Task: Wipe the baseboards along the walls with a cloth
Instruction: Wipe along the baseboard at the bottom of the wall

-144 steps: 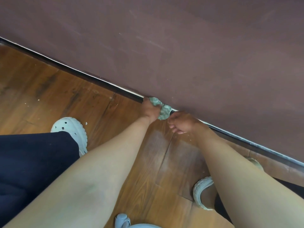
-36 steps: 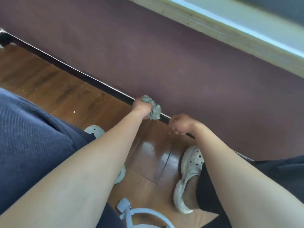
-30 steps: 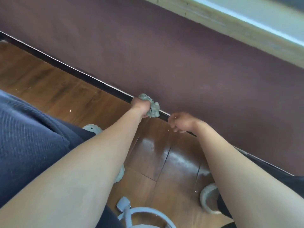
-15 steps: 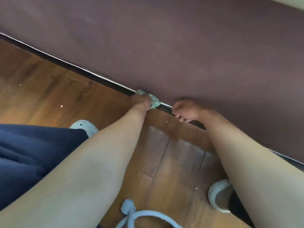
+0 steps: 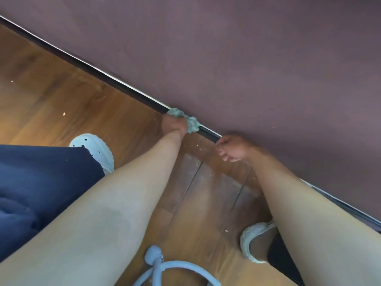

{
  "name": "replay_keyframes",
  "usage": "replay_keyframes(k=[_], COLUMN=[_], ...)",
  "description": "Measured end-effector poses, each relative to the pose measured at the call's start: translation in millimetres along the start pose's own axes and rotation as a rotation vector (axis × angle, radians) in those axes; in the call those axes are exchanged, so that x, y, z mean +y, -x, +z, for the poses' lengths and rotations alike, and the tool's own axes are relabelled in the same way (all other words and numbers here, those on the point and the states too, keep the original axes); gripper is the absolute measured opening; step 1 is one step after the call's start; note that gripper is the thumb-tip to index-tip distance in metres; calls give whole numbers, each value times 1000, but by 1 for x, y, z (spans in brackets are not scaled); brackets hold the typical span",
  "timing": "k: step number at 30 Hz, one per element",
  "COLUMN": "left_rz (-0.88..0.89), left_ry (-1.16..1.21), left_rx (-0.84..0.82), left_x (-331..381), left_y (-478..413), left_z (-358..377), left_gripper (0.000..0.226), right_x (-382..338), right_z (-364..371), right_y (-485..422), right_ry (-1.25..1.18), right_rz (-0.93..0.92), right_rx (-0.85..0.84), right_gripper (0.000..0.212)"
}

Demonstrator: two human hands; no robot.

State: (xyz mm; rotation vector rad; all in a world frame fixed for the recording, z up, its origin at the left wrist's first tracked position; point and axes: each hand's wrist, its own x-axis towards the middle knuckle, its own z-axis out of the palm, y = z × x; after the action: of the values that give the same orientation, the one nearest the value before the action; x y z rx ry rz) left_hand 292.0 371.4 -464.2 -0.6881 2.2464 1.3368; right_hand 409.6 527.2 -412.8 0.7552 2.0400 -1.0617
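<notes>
A dark baseboard [image 5: 107, 77] with a thin white top line runs diagonally from upper left to lower right, between the maroon wall [image 5: 247, 58] and the wooden floor. My left hand [image 5: 174, 125] grips a crumpled pale green cloth [image 5: 190, 122] and holds it against the baseboard. My right hand [image 5: 233, 147] hovers just right of the cloth, close to the baseboard, with its fingers curled and nothing in it.
White clogs stand on the wooden floor [image 5: 51, 100]: the left clog [image 5: 97, 147] and the right clog [image 5: 255, 238]. A light blue ring-shaped device [image 5: 175, 269] shows at the bottom edge. Dark blue clothing [image 5: 31, 182] fills the left. Small crumbs dot the floor.
The cloth and my left hand have stayed on the same stretch of baseboard. The view has tilted down, so the window sill seen earlier is gone. My right hand has slid slightly right.
</notes>
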Motion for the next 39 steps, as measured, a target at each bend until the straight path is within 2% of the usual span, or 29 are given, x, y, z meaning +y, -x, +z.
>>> replay_keyframes(k=[2, 5, 8, 10, 12, 17, 19, 22, 25, 30, 32, 34, 36, 39], left_rz=[-10, 1, 68, 127, 174, 338, 386, 327, 256, 455, 491, 465, 372, 270], left_ry=[26, -36, -119, -210, -267, -354, -450, -753, -828, -899, -969, -1063, -1135, -1114], left_rx=[-16, -174, -337, -366, -285, 99, 104, -113, -256, -478, -515, -437, -278, -151], left_x=[0, -9, -21, -25, -24, -19, -23, -37, -53, -58, -60, -59, -56, -55], left_y=[-12, -17, -1, 10, 11, -12, -21, -23, -16, 6, 7, 2, -4, -13], left_z=[-12, -13, -1, 5, 2, -36, -47, -45, -34, -17, -15, -16, -20, -28], left_gripper=[44, 46, 22, 27, 30, 29, 33, 45, 65, 54, 60, 67, 64, 62], right_x=[5, 4, 0, -2, -2, -1, -1, -3, -4, -1, 0, 1, 3, 8], right_z=[1, 7, 14, 17, 19, 24, 27, 31, 32, 33, 32, 32, 31, 29], right_y=[0, -1, -1, 0, 0, -2, -4, -6, -8, -7, -8, -8, -8, -5], right_ry=[-26, -51, -62, -58, -59, -66, -62, -55, -67, -70, -62, -70, -81, -96], right_rz=[13, 6, 7, 8, 3, 19, 28, 29, 33, 39, 37, 40, 37, 48], right_rx=[14, 14, 5, -11, -16, -15, -31, -48, -60, -53, -62, -63, -60, -54], right_gripper=[7, 5, 10, 10, 10, 13, 13, 7, 8, 8, 9, 10, 14, 12])
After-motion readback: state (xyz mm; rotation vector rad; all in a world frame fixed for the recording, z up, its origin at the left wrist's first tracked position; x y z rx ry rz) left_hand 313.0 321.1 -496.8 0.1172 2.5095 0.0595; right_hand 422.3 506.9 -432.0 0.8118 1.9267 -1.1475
